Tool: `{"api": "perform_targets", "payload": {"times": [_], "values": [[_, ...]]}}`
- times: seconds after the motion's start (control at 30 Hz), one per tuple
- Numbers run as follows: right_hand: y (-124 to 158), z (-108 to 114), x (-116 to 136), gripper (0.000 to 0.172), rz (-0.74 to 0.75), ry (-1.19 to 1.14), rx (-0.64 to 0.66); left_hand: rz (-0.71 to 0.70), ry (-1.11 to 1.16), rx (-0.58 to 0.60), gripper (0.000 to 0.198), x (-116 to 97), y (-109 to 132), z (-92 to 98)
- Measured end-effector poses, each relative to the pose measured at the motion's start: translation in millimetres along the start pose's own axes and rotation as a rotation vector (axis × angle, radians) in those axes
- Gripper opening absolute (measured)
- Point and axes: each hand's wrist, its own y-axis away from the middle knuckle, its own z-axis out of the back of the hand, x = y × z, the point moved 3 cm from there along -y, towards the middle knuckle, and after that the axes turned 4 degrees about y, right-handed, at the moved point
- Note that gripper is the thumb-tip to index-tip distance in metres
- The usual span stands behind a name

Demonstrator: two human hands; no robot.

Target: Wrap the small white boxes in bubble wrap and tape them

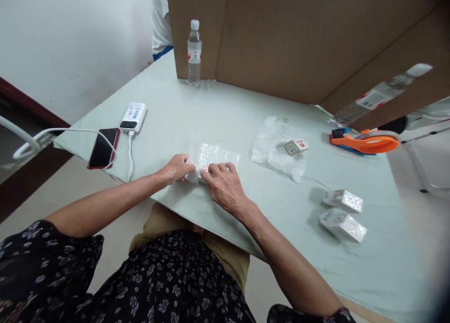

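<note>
A sheet of bubble wrap [220,153] lies flat near the table's front edge, in front of me. My left hand [180,168] pinches the wrap's left end between thumb and fingers. With its fingers bent, my right hand [225,182] presses down on the wrap and on a small pale item beneath it. That item is mostly covered by my fingers, so its kind cannot be made out. To the right lies a crumpled clear plastic bag [269,147], with small cards [296,147] on it. Two bubble-wrapped boxes [342,224] sit farther right.
A power bank [133,117] and a phone [103,148] with a white cable are at the left. One water bottle [194,56] stands by the cardboard panel [274,41]; another bottle [381,95] is at the right, near an orange tape dispenser [365,141]. A person's white clothing [161,18] shows behind.
</note>
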Motion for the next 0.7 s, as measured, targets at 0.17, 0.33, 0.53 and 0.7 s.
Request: {"api": "perform_targets", "payload": {"times": [0.17,0.33,0.53,0.7], "values": [[0.3,0.9,0.9,0.031,-0.004,-0.013,-0.012,0.042,0.198,0.079,0.011,-12.7,8.9,-17.2],[2.1,6.4,-1.9,0.024,-0.029,-0.11,-0.043,0.015,0.248,0.176,0.007,-24.7,17.7,-14.7],[10.9,5.1,-7.8,0.022,-0.039,-0.23,-0.082,-0.142,0.022,0.335,0.024,-26.9,21.8,-8.1],[13.7,1.2,-12.3,0.026,-0.077,-0.352,-0.103,-0.825,-0.508,0.068,0.012,-22.0,23.5,-18.5]]}}
